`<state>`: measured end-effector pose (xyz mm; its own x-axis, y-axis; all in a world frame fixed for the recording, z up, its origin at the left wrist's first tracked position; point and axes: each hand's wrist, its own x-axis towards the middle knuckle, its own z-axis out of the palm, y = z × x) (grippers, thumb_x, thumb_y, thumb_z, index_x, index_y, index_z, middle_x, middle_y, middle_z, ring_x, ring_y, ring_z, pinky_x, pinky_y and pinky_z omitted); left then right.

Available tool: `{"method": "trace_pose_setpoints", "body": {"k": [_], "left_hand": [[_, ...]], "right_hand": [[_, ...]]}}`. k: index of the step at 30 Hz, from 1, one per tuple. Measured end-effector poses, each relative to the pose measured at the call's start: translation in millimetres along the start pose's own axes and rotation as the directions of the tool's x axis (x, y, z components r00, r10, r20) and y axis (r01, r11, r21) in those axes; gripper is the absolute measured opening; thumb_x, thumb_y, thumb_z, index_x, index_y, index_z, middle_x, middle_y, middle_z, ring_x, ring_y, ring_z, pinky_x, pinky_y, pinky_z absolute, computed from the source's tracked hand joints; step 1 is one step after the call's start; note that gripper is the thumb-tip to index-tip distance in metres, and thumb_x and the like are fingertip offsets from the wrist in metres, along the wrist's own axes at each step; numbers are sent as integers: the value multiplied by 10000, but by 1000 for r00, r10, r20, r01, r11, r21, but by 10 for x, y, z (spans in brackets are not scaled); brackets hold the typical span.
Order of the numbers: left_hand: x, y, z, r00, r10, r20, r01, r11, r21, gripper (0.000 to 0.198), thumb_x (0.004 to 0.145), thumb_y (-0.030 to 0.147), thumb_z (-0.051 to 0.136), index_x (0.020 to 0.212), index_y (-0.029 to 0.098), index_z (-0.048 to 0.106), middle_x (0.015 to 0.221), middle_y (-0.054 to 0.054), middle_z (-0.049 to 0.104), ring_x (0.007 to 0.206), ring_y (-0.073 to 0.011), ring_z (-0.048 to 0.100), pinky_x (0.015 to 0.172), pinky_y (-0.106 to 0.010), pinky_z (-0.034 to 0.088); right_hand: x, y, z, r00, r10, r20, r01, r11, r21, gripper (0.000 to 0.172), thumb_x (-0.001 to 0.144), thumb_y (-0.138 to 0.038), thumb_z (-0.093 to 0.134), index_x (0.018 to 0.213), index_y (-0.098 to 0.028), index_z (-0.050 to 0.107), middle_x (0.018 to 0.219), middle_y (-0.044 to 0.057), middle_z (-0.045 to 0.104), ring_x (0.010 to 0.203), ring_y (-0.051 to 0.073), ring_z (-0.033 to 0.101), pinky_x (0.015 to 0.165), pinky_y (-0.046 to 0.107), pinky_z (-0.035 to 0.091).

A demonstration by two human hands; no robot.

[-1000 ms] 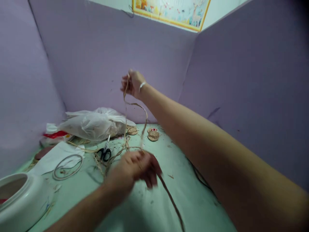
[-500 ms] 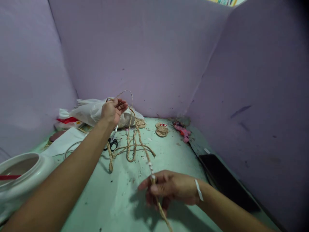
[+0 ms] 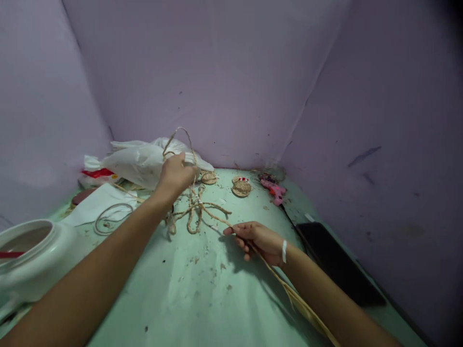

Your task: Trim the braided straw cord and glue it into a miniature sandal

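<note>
My left hand (image 3: 177, 174), fingers closed, grips a braided straw-coloured cord (image 3: 216, 218) above the far part of the green table. A loop of that cord arches over the hand, and other lengths lie on the table below it. White bits show on the cord near its middle. Lower and to the right, my right hand (image 3: 257, 239) pinches the cord between thumb and fingers. From there, loose flat fibres (image 3: 306, 311) trail under my right forearm to the bottom edge. Two coiled fibre discs lie beyond, one of them (image 3: 241, 188) with red and white beads.
A white plastic bag (image 3: 135, 163) leans at the back left. Nearer are white paper (image 3: 92, 205), a wire ring (image 3: 97, 225) and a white pot (image 3: 43, 241). On the right, a pink glue gun (image 3: 275, 191) and a black flat slab (image 3: 334, 260) lie along the wall.
My left hand has turned over and shifted slightly right and down. My right hand has moved away up the table and to the right, and more loose fibre shows behind it.
</note>
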<state>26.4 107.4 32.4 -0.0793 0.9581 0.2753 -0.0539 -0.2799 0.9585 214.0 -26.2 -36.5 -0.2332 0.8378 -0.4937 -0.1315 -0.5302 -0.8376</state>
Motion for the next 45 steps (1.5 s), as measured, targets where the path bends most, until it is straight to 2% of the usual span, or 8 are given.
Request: {"method": "trace_pose_setpoints", "body": {"k": [3,8,15,21,24,29,35,45], "left_hand": [[-345,34,-66,979,154,132,-198,860,470,189,569,207,630,752,207,677,758,-19,662,757,-204,584,646,-277,447],[-584,-87,-130,932,-18,362,-196,815,546,183,635,237,560,746,190,698,583,-10,648,530,-163,568,498,-248,434],[-1023,-306,84,633,47,773,-553,726,408,370,678,141,494,1009,213,643,1035,-56,650,933,-202,587,818,-313,438],[-763,-163,-35,853,107,512,-440,674,593,255,719,234,496,889,202,683,863,-38,694,749,-191,621,713,-282,464],[-652,-190,-89,850,121,513,-504,472,723,279,738,245,478,940,192,663,906,-53,683,788,-201,614,716,-284,450],[-605,-445,42,762,56,645,-644,155,749,286,758,167,424,949,155,636,950,-106,631,926,-240,539,793,-342,398],[-508,-634,239,733,9,680,-678,91,730,215,693,129,456,755,100,660,851,-169,600,909,-297,481,750,-396,366],[-1017,-167,152,749,-94,656,-630,207,748,250,745,250,437,644,181,656,584,-58,620,579,-186,534,563,-292,308]], "right_hand": [[-5,89,-45,998,-6,69,4,999,40,220,853,-169,412,911,-91,609,462,-33,496,342,60,418,337,176,434],[-57,206,-52,992,-37,121,26,996,87,219,855,-171,415,932,-90,603,537,5,572,394,75,510,388,185,462],[-84,194,-54,980,-32,198,39,999,-34,203,818,-162,454,901,-109,632,563,4,587,429,75,526,454,200,453],[-328,188,-7,840,166,516,197,794,-575,230,684,-231,631,837,-71,693,583,-8,572,507,61,476,523,180,400],[-392,178,45,813,211,542,263,698,-666,248,653,-241,650,829,-75,707,599,-11,584,539,71,477,533,180,391],[-181,180,-30,979,-183,90,204,850,-485,112,598,-168,662,687,-109,697,451,-51,524,407,48,400,395,161,304],[104,206,-205,831,-357,-425,266,928,-260,118,635,-229,627,710,-139,617,509,-36,544,392,62,439,339,163,339],[59,220,-138,731,-457,-507,513,858,-33,245,535,-249,729,718,-126,623,541,-40,580,391,56,498,374,175,442]]}}
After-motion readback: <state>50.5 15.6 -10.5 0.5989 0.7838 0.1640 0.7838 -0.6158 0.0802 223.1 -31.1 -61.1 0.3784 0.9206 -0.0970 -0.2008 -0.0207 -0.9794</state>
